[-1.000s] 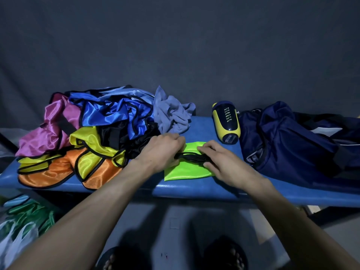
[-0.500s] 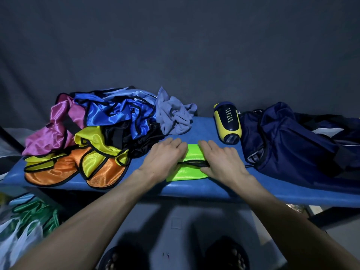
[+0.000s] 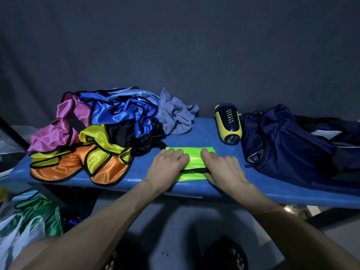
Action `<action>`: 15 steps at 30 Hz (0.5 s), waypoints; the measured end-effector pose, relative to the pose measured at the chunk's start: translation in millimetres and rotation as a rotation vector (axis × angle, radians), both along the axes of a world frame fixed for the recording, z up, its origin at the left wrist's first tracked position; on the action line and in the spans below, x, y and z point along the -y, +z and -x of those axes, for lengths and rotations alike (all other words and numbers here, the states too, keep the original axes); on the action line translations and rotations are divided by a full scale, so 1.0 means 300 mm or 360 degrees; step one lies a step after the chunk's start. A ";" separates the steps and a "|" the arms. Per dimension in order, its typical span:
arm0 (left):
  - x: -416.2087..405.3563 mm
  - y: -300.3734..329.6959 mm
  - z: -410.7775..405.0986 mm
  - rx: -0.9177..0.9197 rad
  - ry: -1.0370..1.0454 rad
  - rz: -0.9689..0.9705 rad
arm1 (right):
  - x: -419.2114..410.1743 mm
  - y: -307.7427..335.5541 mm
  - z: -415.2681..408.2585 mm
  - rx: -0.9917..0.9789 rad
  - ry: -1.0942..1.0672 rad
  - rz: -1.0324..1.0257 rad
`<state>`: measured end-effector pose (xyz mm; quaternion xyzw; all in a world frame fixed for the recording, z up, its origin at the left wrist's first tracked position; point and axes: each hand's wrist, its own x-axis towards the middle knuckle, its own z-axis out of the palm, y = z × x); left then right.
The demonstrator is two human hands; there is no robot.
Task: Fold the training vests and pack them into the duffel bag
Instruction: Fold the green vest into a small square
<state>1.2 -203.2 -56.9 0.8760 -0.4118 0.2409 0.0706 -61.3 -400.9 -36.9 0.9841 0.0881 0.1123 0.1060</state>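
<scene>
Leftmost, a pile (image 3: 93,137) of unfolded vests covers that end of the counter (image 3: 194,186): pink, blue, yellow, orange. Just right of it lies the green vest (image 3: 194,155), a narrow folded band across the middle of the counter. A second ago I was gathering its black trim between my fingers; now that trim is tucked under and the cloth lies flatter and wider. I judge this fold nearly finished, with packing next. My left hand (image 3: 168,165) lies flat on the band's left end, fingers straight, pressing it down. My right hand (image 3: 224,168) presses the right end the same way, gripping nothing. A yellow bottle (image 3: 228,123) lies behind, apart from the vest. Farther right sits the duffel (image 3: 288,141), near my right hand but not touching it; I cannot tell whether its opening faces me.
</scene>
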 end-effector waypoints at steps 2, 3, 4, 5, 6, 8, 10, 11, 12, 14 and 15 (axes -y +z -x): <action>-0.018 0.022 -0.019 -0.0250 -0.0087 -0.0004 | -0.009 0.013 0.001 -0.0052 -0.0027 0.0042; -0.028 0.034 -0.025 -0.0371 -0.0136 -0.0042 | -0.020 0.013 0.004 -0.0069 -0.0034 0.0050; -0.040 0.045 -0.027 -0.0461 -0.0182 -0.0077 | -0.032 0.017 0.006 -0.0096 -0.0053 0.0048; -0.050 0.057 -0.025 -0.0538 -0.0207 -0.0113 | -0.039 0.018 0.006 -0.0129 -0.0074 0.0045; -0.058 0.066 -0.018 -0.0591 -0.0219 -0.0150 | -0.040 0.013 0.002 -0.0146 -0.0075 0.0042; -0.063 0.072 0.004 -0.0588 -0.0208 -0.0160 | -0.037 0.006 0.001 -0.0158 -0.0049 0.0097; -0.055 0.072 0.028 -0.0543 -0.0180 -0.0140 | -0.025 -0.004 0.001 -0.0169 -0.0004 0.0149; -0.050 0.070 0.038 -0.0505 -0.0160 -0.0148 | -0.022 0.006 0.000 -0.0176 0.0005 0.0160; -0.045 0.068 0.045 -0.0472 -0.0136 -0.0166 | -0.018 0.020 0.000 -0.0196 0.0041 0.0189; -0.036 0.071 0.055 -0.0439 -0.0103 -0.0216 | 0.006 0.050 0.009 -0.0241 0.0182 0.0094; -0.035 0.071 0.061 -0.0438 -0.0084 -0.0249 | 0.022 0.064 0.015 -0.0335 0.0193 0.0047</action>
